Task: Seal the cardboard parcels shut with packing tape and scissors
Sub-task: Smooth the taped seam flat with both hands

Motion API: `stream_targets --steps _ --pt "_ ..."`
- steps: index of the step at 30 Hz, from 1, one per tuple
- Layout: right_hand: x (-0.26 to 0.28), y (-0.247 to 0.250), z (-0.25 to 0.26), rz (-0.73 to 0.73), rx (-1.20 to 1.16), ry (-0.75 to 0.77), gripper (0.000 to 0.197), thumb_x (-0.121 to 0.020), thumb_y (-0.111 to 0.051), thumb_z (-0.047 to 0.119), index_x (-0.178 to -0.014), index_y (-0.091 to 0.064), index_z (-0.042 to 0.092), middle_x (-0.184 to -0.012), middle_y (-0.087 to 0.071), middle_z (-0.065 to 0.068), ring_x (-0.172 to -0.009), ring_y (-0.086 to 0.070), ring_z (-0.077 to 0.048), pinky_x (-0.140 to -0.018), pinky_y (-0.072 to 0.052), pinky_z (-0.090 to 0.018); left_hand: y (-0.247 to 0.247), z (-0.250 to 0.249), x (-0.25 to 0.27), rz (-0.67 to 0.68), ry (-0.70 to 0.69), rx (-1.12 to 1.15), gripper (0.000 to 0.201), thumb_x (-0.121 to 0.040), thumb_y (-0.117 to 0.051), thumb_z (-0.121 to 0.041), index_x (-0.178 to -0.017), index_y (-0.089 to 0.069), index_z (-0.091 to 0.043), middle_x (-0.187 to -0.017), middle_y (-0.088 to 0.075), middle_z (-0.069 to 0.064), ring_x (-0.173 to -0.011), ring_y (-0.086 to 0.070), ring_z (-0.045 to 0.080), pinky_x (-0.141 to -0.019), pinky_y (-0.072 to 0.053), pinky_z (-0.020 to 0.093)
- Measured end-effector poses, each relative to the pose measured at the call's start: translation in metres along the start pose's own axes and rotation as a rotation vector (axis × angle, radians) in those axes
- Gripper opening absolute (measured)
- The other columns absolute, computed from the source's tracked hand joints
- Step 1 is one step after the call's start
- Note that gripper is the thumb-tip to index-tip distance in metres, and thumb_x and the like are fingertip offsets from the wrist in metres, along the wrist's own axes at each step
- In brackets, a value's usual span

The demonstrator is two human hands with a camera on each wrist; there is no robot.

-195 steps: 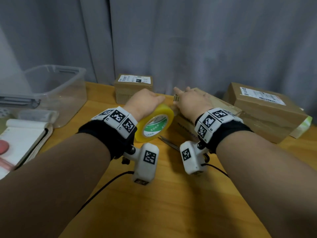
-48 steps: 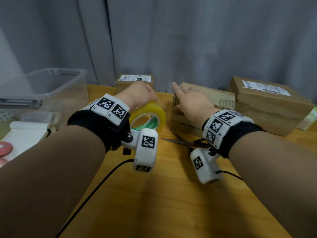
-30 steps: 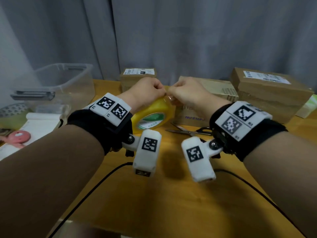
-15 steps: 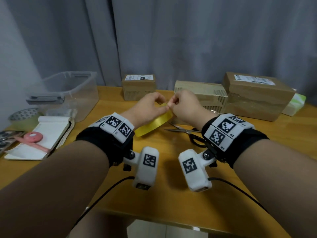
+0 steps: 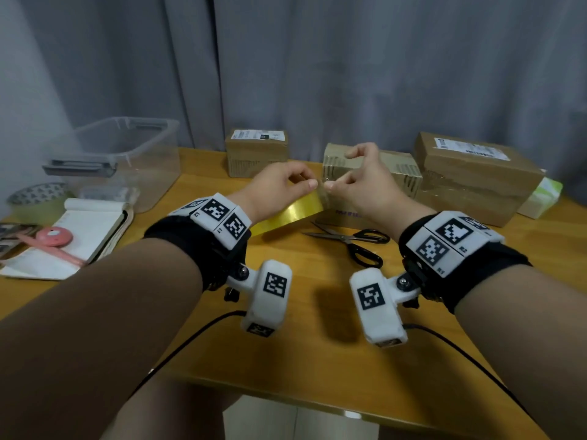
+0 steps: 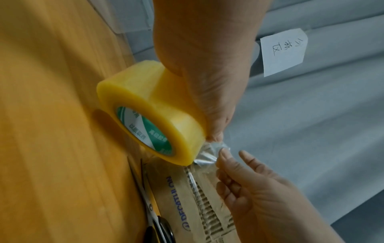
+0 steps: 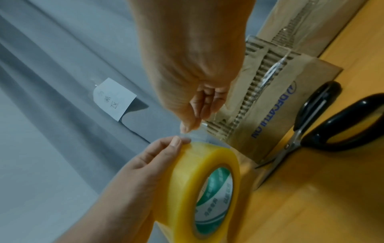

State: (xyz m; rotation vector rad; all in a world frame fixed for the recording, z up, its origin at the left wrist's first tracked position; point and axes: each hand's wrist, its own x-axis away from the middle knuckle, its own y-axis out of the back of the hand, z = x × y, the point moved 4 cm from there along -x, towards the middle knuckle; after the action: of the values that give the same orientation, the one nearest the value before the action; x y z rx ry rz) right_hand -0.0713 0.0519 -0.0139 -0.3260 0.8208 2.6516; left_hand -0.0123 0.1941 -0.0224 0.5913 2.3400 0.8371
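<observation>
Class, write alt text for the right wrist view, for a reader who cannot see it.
The right hand pinches the peeled free end of a yellow tape roll that the left hand holds. Behind them stands a cardboard parcel; black-handled scissors lie beside it on the wooden table.

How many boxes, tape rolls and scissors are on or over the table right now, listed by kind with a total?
Boxes: 3 (small box, middle box, big box)
Tape rolls: 2 (yellow roll held by the left hand, end pinched by the right hand; grey roll)
Scissors: 1 (scissors)
Total: 6
</observation>
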Motion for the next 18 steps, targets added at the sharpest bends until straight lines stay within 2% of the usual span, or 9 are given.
stream_targets --steps 2,3,5,8,12,15,18 --pt "0.002 -0.004 0.001 0.023 0.021 0.050 0.025 -0.087 -0.067 0.011 -0.088 -0.045 0.023 -0.079 -0.060 -0.002 -0.068 -0.052 -0.011 -0.063 -0.042 -0.022 0.001 0.001 0.000 -0.027 0.007 0.011 0.019 -0.093 -0.059 -0.023 -0.103 -0.066 -0.008 -0.096 -0.061 0.001 -0.091 -0.053 0.011 -0.068 -0.038 0.008" --pt "0.001 -0.006 0.002 0.030 0.037 0.080 0.025 -0.088 -0.065 0.009 -0.080 -0.048 0.025 -0.078 -0.057 0.000 -0.071 -0.052 -0.012 -0.067 -0.044 -0.025 0.000 0.001 -0.001 -0.033 0.012 0.011 0.019 -0.093 -0.059 -0.022 -0.103 -0.066 -0.008 -0.096 -0.061 0.002 -0.091 -0.053 0.011 -0.070 -0.039 0.013" --pt "0.002 -0.010 0.003 0.043 0.043 0.101 0.026 -0.088 -0.063 0.005 -0.074 -0.053 0.025 -0.079 -0.057 0.004 -0.076 -0.053 -0.012 -0.071 -0.047 -0.026 0.000 0.001 -0.001 -0.040 0.019 0.013 0.016 -0.092 -0.059 -0.022 -0.101 -0.066 -0.009 -0.097 -0.061 0.003 -0.092 -0.054 0.012 -0.071 -0.039 0.018" --pt "0.007 -0.012 0.000 0.063 -0.021 0.077 0.015 -0.086 -0.065 0.003 -0.083 -0.061 0.017 -0.081 -0.059 0.000 -0.076 -0.054 -0.011 -0.072 -0.050 -0.022 -0.002 -0.001 -0.002 -0.040 0.025 0.008 0.013 -0.093 -0.058 -0.020 -0.099 -0.064 -0.010 -0.096 -0.060 0.003 -0.090 -0.053 0.013 -0.068 -0.040 0.017" --pt "0.011 -0.013 -0.005 0.027 -0.027 0.080 0.011 -0.086 -0.069 0.008 -0.096 -0.066 0.012 -0.084 -0.061 -0.003 -0.075 -0.055 -0.010 -0.073 -0.052 -0.024 -0.003 -0.006 -0.004 -0.013 0.037 -0.071 0.009 -0.094 -0.055 -0.021 -0.095 -0.060 -0.014 -0.094 -0.058 0.000 -0.090 -0.053 0.014 -0.078 -0.042 0.025" --pt "0.010 -0.015 -0.008 -0.047 -0.055 0.066 0.009 -0.086 -0.069 0.013 -0.094 -0.067 0.015 -0.086 -0.064 -0.002 -0.074 -0.056 -0.008 -0.068 -0.050 -0.017 0.000 -0.008 -0.007 0.007 0.062 -0.148 0.010 -0.095 -0.054 -0.024 -0.095 -0.059 -0.016 -0.093 -0.058 0.001 -0.087 -0.053 0.014 -0.074 -0.039 0.025" --pt "0.011 -0.017 -0.010 -0.077 -0.142 0.014 0.008 -0.086 -0.071 0.014 -0.092 -0.067 0.018 -0.085 -0.064 0.000 -0.076 -0.058 -0.008 -0.069 -0.051 -0.016 0.004 -0.008 -0.008 0.037 0.083 -0.170 0.011 -0.095 -0.054 -0.027 -0.095 -0.059 -0.017 -0.094 -0.059 0.001 -0.087 -0.053 0.013 -0.073 -0.038 0.024"
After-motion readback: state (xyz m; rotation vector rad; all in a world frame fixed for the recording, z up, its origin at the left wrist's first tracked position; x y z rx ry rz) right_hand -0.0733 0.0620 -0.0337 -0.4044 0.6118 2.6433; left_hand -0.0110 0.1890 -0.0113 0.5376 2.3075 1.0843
